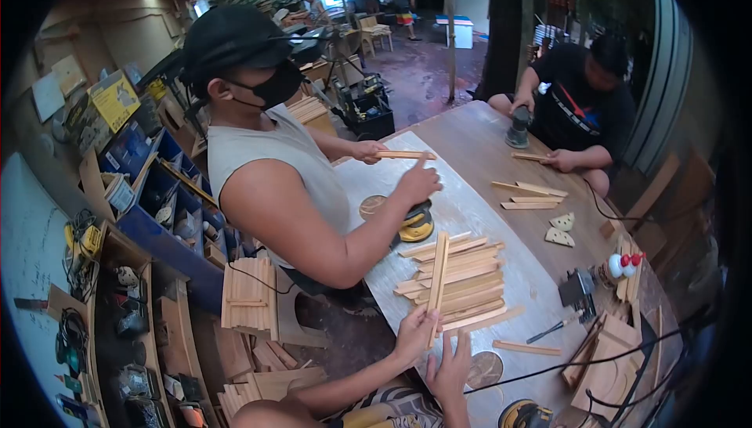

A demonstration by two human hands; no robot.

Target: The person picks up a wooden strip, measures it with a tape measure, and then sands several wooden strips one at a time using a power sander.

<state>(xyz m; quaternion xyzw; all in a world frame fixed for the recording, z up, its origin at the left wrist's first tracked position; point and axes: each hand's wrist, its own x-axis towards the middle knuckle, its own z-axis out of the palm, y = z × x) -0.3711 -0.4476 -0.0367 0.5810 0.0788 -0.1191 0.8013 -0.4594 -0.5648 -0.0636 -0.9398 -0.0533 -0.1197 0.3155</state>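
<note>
Holding wood strip (440, 271), left hand (415, 335) partly covers it.

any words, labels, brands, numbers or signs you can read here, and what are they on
No text reads clearly enough to quote.
Yellow sign, left: dark print, too small and blurred.
Co-worker's black shirt: chest lettering, too blurred.
White panel, left edge: faint handwriting, illegible.
</note>
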